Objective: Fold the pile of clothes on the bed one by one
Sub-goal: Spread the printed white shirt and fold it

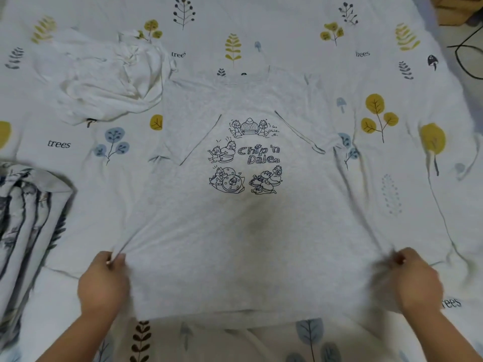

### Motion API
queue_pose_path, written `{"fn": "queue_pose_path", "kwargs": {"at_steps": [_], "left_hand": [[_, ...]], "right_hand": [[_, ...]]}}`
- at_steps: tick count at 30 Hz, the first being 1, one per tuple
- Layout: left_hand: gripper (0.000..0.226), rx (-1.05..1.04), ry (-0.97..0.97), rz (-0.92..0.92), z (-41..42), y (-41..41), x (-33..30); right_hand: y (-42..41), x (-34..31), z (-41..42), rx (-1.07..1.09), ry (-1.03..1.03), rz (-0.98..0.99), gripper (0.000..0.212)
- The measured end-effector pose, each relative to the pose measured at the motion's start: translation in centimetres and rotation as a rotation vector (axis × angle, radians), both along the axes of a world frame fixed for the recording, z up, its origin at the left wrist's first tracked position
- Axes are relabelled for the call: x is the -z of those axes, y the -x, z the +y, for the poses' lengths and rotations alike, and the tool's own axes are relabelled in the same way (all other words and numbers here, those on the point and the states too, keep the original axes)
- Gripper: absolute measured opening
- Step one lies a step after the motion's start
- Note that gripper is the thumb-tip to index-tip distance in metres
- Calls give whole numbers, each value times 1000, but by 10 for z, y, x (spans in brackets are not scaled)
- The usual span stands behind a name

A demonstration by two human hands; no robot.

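A grey T-shirt (248, 231) lies flat on the bed (392, 178), print up, long axis running from the person toward its far collar. Left hand (104, 280) and right hand (415, 278) each pinch a side near the hem. Crumpled white clothes (104, 82) lie beyond its left sleeve.

This is a bedroom in a home. A bed sheet (261, 30) printed with leaves, mushrooms and the word "trees" fills nearly the whole view. A rumpled quilt (28, 218) lies at the bed's left edge, and a black cable (464, 56) loops beyond its far right corner.
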State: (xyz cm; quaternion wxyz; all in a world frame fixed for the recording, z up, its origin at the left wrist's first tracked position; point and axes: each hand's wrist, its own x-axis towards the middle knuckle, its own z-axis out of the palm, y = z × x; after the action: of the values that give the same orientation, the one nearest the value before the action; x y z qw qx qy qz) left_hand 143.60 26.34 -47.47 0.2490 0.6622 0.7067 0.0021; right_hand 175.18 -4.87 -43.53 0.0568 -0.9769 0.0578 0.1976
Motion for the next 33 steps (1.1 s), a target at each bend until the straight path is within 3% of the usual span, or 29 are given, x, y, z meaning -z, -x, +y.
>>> {"fn": "queue_pose_path", "kwargs": {"at_steps": [2, 3, 6, 9, 12, 15, 17, 20, 23, 26, 30, 33], "left_hand": [[30, 50, 81, 15, 1, 2, 2], [36, 72, 135, 9, -2, 2, 2], [45, 78, 281, 30, -12, 5, -1], [24, 86, 332, -11, -18, 16, -10], [19, 69, 262, -28, -18, 22, -24], [17, 90, 159, -48, -21, 17, -43], [20, 145, 128, -131, -26, 10, -56], [47, 211, 206, -371, -23, -5, -74], [28, 103, 333, -679, -2, -29, -88], [13, -89, 519, -918, 30, -56, -99], [25, -156, 573, -1053, 89, -92, -107], [46, -187, 507, -1120, 135, -122, -105]], "right_hand": [[-4, -1, -9, 48, 5, 38, 5], [-3, 2, -12, 62, -20, 82, 9], [6, 10, -13, 96, -110, 206, 48], [14, 15, -18, 27, -90, 233, 21], [18, 10, -20, 72, -161, 114, 34], [17, 2, -17, 53, -224, 45, 27], [19, -7, -7, 47, -301, 21, 17], [16, -24, 4, 36, -463, 7, 48], [2, -44, 16, 14, -644, 70, 23], [-24, -58, 33, 151, -897, 196, 19], [-82, -67, 60, 176, -1057, 381, 43], [-127, -70, 87, 52, -1054, 285, 64]]}}
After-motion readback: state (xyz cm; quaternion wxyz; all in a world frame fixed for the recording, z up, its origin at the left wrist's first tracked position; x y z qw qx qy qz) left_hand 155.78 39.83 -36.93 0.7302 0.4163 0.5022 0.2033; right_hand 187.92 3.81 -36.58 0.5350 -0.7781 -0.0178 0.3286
